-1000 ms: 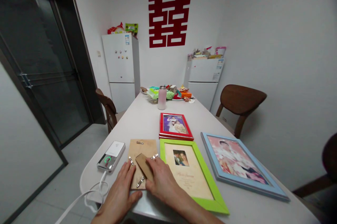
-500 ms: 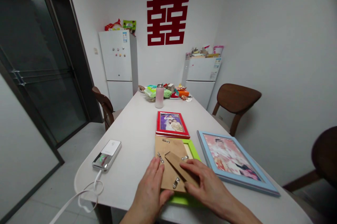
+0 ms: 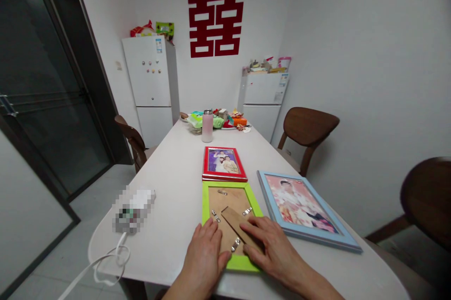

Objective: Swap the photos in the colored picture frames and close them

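Observation:
A lime-green picture frame [image 3: 206,196] lies at the near edge of the white table [image 3: 176,187], with a brown backing board [image 3: 225,201] seated inside it, metal clips and a fold-out stand showing. My left hand [image 3: 206,255] lies flat on the board's near left part, fingers stretched out. My right hand [image 3: 269,248] rests flat on the stand and the frame's near right corner, fingers extended. Neither hand grips anything.
A red frame [image 3: 223,163] lies just beyond the green one, a blue frame [image 3: 303,208] to its right. A blurred device [image 3: 134,206] with a white cable [image 3: 102,262] sits at left. A pink bottle [image 3: 207,126] and clutter stand at the far end. Wooden chairs [image 3: 308,130] flank the table.
The backing board was slid rightward from the bare table onto the green frame, covering its photo. It now sits inside the frame, with both hands pressing on it.

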### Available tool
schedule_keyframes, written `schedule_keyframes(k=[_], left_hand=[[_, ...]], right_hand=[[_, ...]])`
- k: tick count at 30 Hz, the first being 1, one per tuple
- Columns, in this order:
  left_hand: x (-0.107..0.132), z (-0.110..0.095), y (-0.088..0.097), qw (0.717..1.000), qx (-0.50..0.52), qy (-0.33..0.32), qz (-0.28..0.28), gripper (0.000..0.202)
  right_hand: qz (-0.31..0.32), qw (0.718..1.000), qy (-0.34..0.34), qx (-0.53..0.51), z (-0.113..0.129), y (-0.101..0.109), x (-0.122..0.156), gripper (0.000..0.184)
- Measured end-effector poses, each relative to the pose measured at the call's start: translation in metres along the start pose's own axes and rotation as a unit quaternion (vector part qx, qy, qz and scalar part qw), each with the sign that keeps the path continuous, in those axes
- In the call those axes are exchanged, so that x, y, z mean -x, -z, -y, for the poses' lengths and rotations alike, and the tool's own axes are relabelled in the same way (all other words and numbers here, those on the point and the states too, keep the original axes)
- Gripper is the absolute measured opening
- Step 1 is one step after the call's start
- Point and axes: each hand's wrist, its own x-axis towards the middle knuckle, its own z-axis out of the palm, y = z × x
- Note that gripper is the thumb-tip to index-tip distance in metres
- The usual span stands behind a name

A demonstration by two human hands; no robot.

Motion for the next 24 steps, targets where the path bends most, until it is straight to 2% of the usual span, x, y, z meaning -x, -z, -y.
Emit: schedule_keyframes(k=[2,5,7,10,20,24], left_hand=[[0.002,-0.001,0.002,1.000,0.008,0.001,0.011,0.038],[0.006,-0.001,0.004,0.999,0.032,-0.021,0.034,0.053],[0.007,-0.001,0.004,0.997,0.045,-0.034,0.045,0.062],[0.007,-0.001,0.003,0.997,0.046,-0.028,0.048,0.062],[0.006,0.001,0.002,0.998,0.039,-0.031,0.040,0.059],[0.007,0.001,0.000,0.998,0.034,-0.040,0.031,0.055]], right_hand=[[-0.019,1.000,-0.003,0.000,-0.006,0.000,-0.004,0.033],[-0.054,0.997,-0.035,0.029,-0.015,-0.001,-0.014,0.028],[-0.060,0.995,-0.061,0.060,-0.020,-0.003,-0.022,0.027],[-0.053,0.992,-0.073,0.089,-0.023,-0.006,-0.029,0.025],[-0.063,0.994,-0.049,0.070,-0.021,-0.005,-0.019,0.028],[-0.050,0.997,0.038,0.032,0.003,-0.002,-0.008,0.029]])
